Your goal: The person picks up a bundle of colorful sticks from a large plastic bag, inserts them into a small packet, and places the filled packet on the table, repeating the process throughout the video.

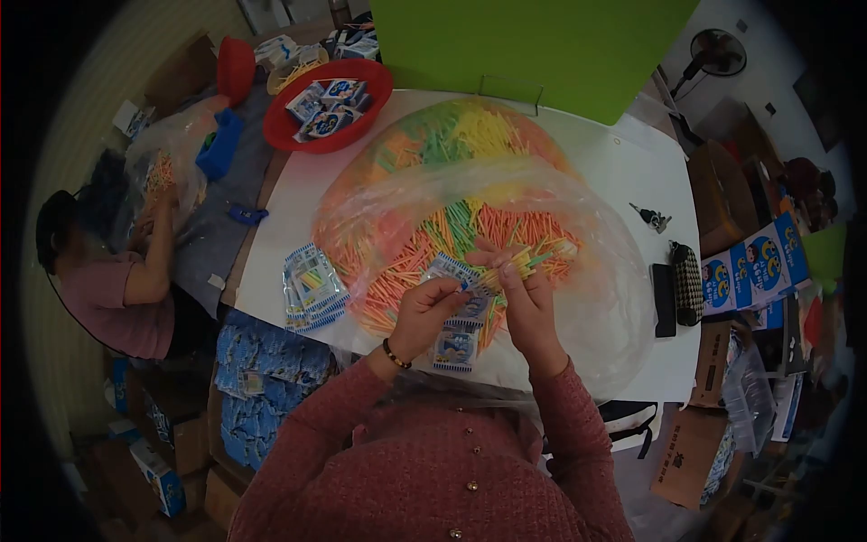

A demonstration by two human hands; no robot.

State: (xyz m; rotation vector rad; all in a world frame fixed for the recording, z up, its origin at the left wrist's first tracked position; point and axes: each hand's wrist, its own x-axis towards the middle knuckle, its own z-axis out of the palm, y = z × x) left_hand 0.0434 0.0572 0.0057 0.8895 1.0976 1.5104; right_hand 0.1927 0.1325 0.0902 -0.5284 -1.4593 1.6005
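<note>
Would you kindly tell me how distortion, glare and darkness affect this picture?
Head view: black corners and fisheye-like bending near the edges; soft whitish sheen on the clear plastic bag; far right dim, details hard to make out.

There are two clear bags (623, 289) of sticks (411, 257), one checked pouch (688, 287), one bracelet (395, 353), one fan (720, 52).

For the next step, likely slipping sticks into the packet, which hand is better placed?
Probably the right hand: it holds a small bunch of sticks close to the packet, which the left hand grips.
</note>
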